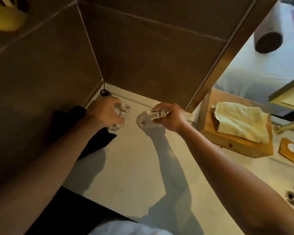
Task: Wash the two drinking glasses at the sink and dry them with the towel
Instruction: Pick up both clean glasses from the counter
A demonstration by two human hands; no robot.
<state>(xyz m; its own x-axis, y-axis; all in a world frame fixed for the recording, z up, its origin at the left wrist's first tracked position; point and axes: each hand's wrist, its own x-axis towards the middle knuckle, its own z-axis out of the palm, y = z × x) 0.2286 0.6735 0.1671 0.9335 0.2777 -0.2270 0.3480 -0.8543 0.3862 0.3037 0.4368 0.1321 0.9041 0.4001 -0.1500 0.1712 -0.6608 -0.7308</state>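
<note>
Two hands, a drinking glass in each, above the pale counter [131,167].

The left hand [103,114] curls its fingers over the left glass [124,116]. At 3 o'clock from it, close but apart, the right hand [170,117] grips the right glass [145,120], which looks tilted. Blur hides whether either glass holds anything or touches the counter. At 3 o'clock from the right hand, well apart, the folded cream towel [241,121] lies on a wooden box [236,146]. At 4 o'clock beyond the box, a wooden dish [285,156] holds a white soap [292,147].
</note>
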